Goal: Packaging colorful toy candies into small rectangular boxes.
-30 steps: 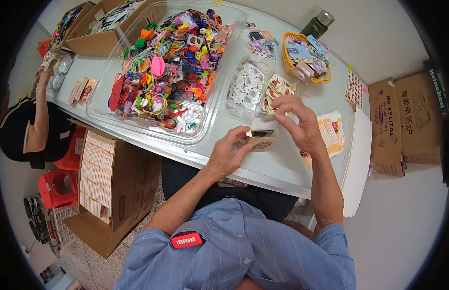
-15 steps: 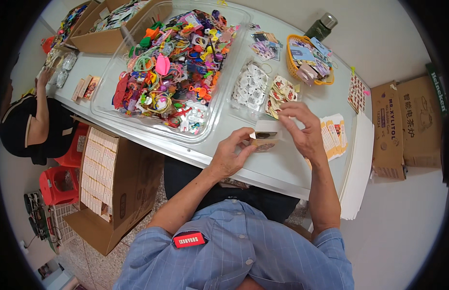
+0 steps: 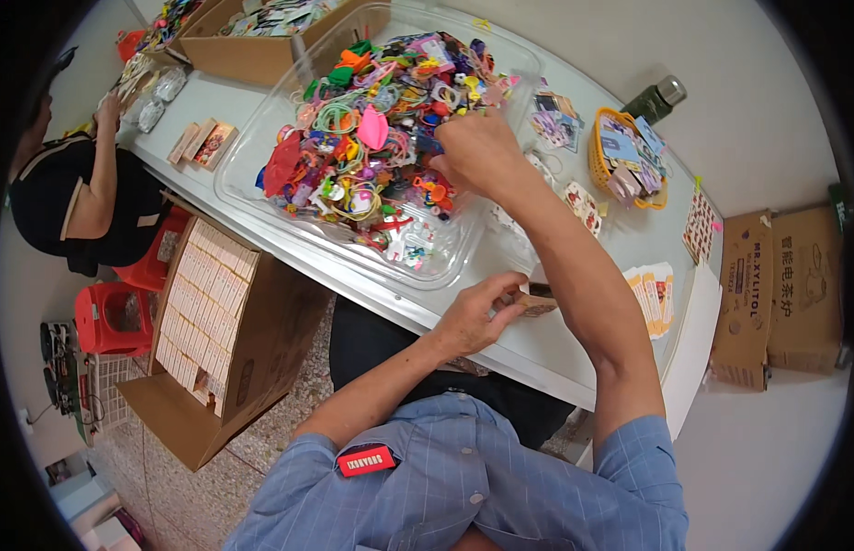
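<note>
My left hand [image 3: 486, 317] grips a small printed paper box [image 3: 538, 307] near the table's front edge, partly hidden behind my right forearm. Over the right side of a clear plastic tray [image 3: 252, 191], my right hand [image 3: 482, 151] reaches down to a heap of colourful small plastic toys [image 3: 353, 151]. Its fingers curl in at the heap; what they hold, if anything, is hidden. Beyond that forearm, a pile of small red-and-cream cards [image 3: 585, 208] shows in part. White sachets beside the tray are mostly covered by my arm.
A yellow basket [image 3: 598, 174] of cards and a green flask [image 3: 652, 101] stand at back right. Flat orange-and-white cartons [image 3: 655, 298] lie at right. A cardboard box [image 3: 275, 326] of packed small boxes stands below left. Another person's hand [image 3: 108, 112] works at far left.
My right hand has left the small box and moved left and away from me to the toy heap. My left hand still holds the box. The whole view has shifted.
</note>
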The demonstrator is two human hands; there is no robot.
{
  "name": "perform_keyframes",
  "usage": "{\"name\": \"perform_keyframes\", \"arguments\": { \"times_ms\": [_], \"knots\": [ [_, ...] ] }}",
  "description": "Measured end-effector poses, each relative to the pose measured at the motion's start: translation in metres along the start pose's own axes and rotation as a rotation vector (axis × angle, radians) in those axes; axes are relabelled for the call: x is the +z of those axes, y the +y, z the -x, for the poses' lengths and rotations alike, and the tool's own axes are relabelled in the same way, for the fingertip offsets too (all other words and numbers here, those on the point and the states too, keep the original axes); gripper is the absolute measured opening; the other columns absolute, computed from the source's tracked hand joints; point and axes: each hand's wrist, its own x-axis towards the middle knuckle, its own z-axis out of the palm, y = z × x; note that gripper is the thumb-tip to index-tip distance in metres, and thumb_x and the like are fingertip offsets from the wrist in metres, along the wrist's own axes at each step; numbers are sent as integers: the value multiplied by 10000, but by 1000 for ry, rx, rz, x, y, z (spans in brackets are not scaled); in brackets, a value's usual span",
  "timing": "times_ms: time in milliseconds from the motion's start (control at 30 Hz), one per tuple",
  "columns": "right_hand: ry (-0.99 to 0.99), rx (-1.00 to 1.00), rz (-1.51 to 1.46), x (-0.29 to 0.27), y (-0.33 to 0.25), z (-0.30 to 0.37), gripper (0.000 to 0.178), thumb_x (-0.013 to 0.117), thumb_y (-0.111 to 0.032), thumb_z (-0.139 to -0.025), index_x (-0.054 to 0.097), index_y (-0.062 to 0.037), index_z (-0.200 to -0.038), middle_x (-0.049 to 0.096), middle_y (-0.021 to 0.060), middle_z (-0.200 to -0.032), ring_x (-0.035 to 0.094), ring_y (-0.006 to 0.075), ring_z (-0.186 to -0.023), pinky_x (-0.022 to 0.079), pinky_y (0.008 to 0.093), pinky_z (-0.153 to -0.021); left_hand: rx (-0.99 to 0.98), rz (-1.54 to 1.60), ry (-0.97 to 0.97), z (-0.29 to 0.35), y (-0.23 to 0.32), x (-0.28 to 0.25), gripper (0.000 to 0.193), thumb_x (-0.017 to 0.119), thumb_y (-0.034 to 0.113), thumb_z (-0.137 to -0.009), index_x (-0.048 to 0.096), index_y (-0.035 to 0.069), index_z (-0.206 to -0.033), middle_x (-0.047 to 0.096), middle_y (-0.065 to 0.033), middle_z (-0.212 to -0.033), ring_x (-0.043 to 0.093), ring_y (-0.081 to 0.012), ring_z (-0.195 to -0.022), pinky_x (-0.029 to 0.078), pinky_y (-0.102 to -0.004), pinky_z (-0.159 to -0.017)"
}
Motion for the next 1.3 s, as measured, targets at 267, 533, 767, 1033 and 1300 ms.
{"name": "perform_keyframes", "arguments": {
  "times_ms": [267,533,767,1033,1300],
  "knots": [
    [-13,124,-79,24,12,-24,221,654,-255,-900,765,-88,-807,732,163,-834,715,364,-843,534,493,-792,48,46,4,-2,0,-2,447,743,42,-915,563,34,-1324,692,-146,-1120,696,-222,-888,570,-334,-797],
    [175,37,-159,8,13,-9,207,675,-239,-881,752,-73,-786,726,177,-826,708,347,-842,506,520,-837,-22,34,-22,-2,5,-5,453,743,36,-914,560,32,-1328,702,-156,-1067,700,-219,-900,574,-337,-804],
    [19,125,135,29,-10,-31,186,664,-210,-818,743,-45,-787,740,170,-885,707,355,-881,517,523,-841,22,57,10,-3,-1,1,471,735,28,-916,544,29,-1347,696,-166,-1097,711,-237,-935,584,-351,-821],
    [223,197,-857,-8,31,9,225,661,-210,-997,642,0,-1076,675,53,-863,621,111,-802,522,287,-741,-70,48,-43,2,1,-4,491,750,41,-912,539,35,-1356,697,-180,-1127,708,-227,-941,577,-340,-819],
    [528,291,-1551,-3,50,58,132,720,-103,-972,650,-35,-1060,675,-19,-831,592,26,-734,473,191,-676,-22,44,-20,-1,0,-2,490,753,48,-918,536,41,-1358,717,-163,-1099,700,-204,-948,567,-318,-795]
  ]
}}
